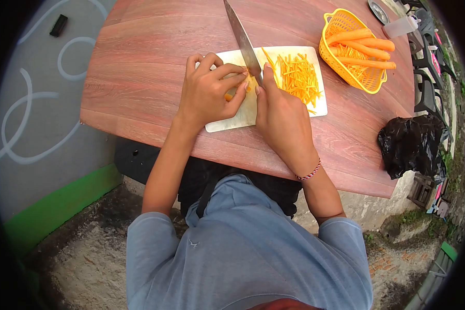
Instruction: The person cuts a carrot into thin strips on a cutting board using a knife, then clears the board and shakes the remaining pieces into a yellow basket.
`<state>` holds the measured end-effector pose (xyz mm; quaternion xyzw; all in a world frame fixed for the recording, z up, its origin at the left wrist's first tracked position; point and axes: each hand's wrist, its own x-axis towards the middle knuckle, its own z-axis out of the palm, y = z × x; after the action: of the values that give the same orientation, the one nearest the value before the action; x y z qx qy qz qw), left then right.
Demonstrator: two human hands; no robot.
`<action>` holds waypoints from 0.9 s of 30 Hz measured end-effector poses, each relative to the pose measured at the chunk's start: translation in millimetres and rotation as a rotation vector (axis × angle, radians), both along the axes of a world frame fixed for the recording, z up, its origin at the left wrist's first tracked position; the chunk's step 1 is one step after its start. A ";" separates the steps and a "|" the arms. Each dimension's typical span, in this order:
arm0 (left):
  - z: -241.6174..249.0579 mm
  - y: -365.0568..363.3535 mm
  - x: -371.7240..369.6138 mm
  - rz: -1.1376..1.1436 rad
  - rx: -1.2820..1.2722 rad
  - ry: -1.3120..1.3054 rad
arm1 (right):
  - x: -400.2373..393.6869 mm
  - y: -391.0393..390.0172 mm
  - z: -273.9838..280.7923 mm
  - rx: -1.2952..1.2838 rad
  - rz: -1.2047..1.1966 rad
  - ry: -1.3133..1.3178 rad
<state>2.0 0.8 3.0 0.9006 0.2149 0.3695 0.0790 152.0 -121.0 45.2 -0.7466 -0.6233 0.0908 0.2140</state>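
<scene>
My right hand (284, 116) is closed round the handle of a large kitchen knife (241, 39), whose blade points away from me over the white cutting board (231, 123). Beside the blade, on its left, my left hand (209, 90) has its fingers bent and pinched down on a piece of carrot (249, 83). Most of that piece is hidden by the fingers and the knife. A heap of thin carrot strips (298, 77) lies on the right half of the board, just past the blade.
A yellow plastic basket (352, 80) at the upper right holds whole peeled carrots (369, 49) over more shreds. A clear plastic bottle (402, 27) and a metal plate (378, 11) are behind it. At the right table edge hangs a black plastic bag (411, 144). The wooden table (150, 62) curves at its edge.
</scene>
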 end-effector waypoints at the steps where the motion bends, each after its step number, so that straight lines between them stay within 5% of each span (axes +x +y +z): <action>1: 0.2 -0.3 -0.3 0.004 0.003 -0.001 | 1.8 2.1 -0.3 0.023 -0.015 0.051; 15: 1.4 0.1 -2.9 0.000 -0.010 0.008 | 0.8 -7.4 10.9 0.011 -0.024 0.188; 27: 1.6 1.6 -3.9 -0.001 -0.010 0.012 | -6.0 -15.0 2.3 0.049 0.036 0.028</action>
<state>-1.9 2.3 4.6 0.9026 0.2166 0.3628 0.0825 146.0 -136.0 47.5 -0.7285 -0.6355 0.0899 0.2394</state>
